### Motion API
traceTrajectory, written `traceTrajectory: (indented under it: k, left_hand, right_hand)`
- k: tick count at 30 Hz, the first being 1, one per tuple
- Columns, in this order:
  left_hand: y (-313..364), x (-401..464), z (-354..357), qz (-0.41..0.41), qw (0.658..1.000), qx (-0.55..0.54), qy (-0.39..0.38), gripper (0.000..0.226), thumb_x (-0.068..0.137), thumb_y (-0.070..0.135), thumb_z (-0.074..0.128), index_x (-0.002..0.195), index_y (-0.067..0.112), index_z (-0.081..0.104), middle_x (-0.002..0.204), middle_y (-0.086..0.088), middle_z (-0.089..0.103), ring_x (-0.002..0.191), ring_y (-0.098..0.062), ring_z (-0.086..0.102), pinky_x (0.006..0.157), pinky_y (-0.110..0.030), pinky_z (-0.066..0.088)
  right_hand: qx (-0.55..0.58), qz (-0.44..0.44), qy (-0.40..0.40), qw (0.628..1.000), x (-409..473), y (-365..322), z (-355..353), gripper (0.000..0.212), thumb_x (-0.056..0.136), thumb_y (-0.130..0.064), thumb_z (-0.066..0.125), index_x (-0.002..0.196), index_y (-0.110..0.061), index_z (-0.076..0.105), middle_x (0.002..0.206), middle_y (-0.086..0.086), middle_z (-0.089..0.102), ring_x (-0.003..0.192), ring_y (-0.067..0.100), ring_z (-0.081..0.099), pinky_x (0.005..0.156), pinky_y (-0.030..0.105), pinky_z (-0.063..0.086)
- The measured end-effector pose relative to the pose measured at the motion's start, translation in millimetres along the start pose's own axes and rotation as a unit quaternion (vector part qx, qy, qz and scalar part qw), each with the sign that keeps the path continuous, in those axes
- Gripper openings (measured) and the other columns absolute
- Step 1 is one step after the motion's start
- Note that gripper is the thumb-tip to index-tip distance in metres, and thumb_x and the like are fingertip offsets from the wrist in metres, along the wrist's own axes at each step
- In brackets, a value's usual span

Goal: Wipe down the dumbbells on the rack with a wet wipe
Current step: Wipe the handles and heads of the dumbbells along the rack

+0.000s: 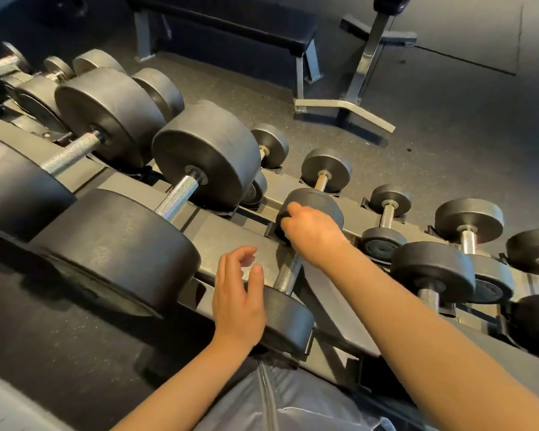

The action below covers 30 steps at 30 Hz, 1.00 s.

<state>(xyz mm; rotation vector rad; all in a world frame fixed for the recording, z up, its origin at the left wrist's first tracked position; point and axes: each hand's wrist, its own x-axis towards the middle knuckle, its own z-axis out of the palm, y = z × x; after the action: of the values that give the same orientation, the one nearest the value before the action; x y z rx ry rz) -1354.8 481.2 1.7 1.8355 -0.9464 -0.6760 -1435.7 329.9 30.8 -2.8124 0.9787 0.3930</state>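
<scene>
The dumbbells have dull dark-grey heads and bright silver handles with fine cross-hatched knurling; the rack is flat grey; the floor is near-black with pale speckles; the bench has a black pad, probably vinyl, on grey metal legs.

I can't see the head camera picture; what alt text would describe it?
A person's right hand presses on the far head of a black dumbbell resting on a sloped metal rack, while the left hand hovers open beside its near head. No wipe is visible. More dumbbells line the rack, with a bench behind.
</scene>
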Motion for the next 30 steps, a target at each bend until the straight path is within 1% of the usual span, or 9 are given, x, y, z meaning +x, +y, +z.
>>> traceTrajectory:
  k: [3,6,13,17,19,22,26,28,30]
  left_hand:
    - [-2,2,-1,-0.005,1.0,0.018,-0.023,0.029,0.086,0.055,0.031,0.113,0.049,0.04,0.11,0.024,0.044,0.11,0.003,0.044,0.085,-0.014,0.035]
    - [-2,4,-1,0.0,0.999,0.032,-0.038,0.041,0.086,0.059,0.028,0.122,0.042,0.038,0.11,0.023,0.044,0.109,0.004,0.044,0.084,-0.011,0.035]
    - [-1,2,-4,-0.016,1.0,0.01,-0.019,0.035,0.093,0.048,0.029,0.125,0.037,0.039,0.108,0.023,0.045,0.107,0.002,0.047,0.08,-0.011,0.037]
    - [1,1,-4,-0.025,0.999,-0.003,-0.024,0.021,0.103,0.028,0.036,0.123,0.034,0.042,0.108,0.018,0.048,0.106,0.0,0.048,0.081,-0.014,0.038]
    - [0,1,-4,-0.025,0.999,-0.004,-0.024,0.022,0.102,0.032,0.036,0.123,0.033,0.043,0.111,0.015,0.049,0.106,0.0,0.049,0.082,-0.014,0.038]
    - [0,2,-3,-0.02,1.0,0.004,-0.02,0.024,0.1,0.038,0.034,0.121,0.034,0.044,0.108,0.021,0.048,0.105,0.002,0.049,0.08,-0.012,0.038]
    - [3,2,-2,-0.017,1.0,0.013,-0.022,0.02,0.102,0.025,0.039,0.119,0.034,0.044,0.107,0.021,0.049,0.103,0.001,0.05,0.08,-0.012,0.037]
    - [4,2,-3,-0.02,0.999,0.012,-0.022,0.02,0.102,0.024,0.039,0.119,0.034,0.045,0.108,0.016,0.05,0.103,-0.001,0.05,0.081,-0.012,0.037]
    - [4,2,-3,-0.023,1.0,0.01,-0.019,0.02,0.102,0.024,0.039,0.119,0.033,0.045,0.112,0.012,0.051,0.104,-0.002,0.05,0.082,-0.013,0.037]
  right_hand:
    - [-0.081,-0.032,-0.158,0.984,12,-5,-1,0.038,0.092,-0.017,0.059,0.128,-0.007,0.053,0.124,0.014,0.047,0.108,0.029,0.056,0.084,0.036,0.049]
    - [-0.082,-0.068,-0.205,0.973,10,-13,-6,0.035,0.093,-0.017,0.056,0.126,-0.007,0.054,0.124,0.013,0.055,0.112,0.027,0.056,0.093,0.036,0.048]
    - [0.189,-0.094,-0.235,0.949,-17,-28,-3,0.02,0.094,-0.012,0.047,0.102,-0.005,0.065,0.098,0.012,0.065,0.089,0.027,0.059,0.086,0.041,0.049]
    - [0.311,-0.08,-0.201,0.925,-33,-11,5,0.018,0.094,-0.015,0.054,0.109,-0.013,0.065,0.103,-0.002,0.063,0.09,0.013,0.056,0.086,0.026,0.047]
    - [0.301,-0.085,-0.138,0.94,-43,-8,11,0.028,0.091,-0.014,0.06,0.118,-0.023,0.062,0.109,-0.01,0.06,0.095,0.005,0.054,0.086,0.019,0.044]
    - [0.239,-0.072,-0.038,0.967,-52,-11,30,0.038,0.088,-0.011,0.061,0.123,-0.027,0.059,0.113,-0.001,0.058,0.101,0.017,0.056,0.087,0.029,0.047]
    - [0.195,0.068,0.068,0.976,-53,-6,41,0.033,0.092,-0.011,0.052,0.123,-0.02,0.057,0.114,0.006,0.051,0.099,0.028,0.057,0.076,0.029,0.043]
    - [0.238,0.09,0.073,0.964,-56,-8,42,0.027,0.093,-0.011,0.051,0.117,-0.018,0.061,0.114,0.006,0.052,0.1,0.026,0.056,0.077,0.027,0.041]
    - [0.294,0.038,0.046,0.954,-61,-15,43,0.023,0.092,-0.01,0.055,0.11,-0.017,0.066,0.112,0.003,0.059,0.103,0.019,0.055,0.087,0.028,0.044]
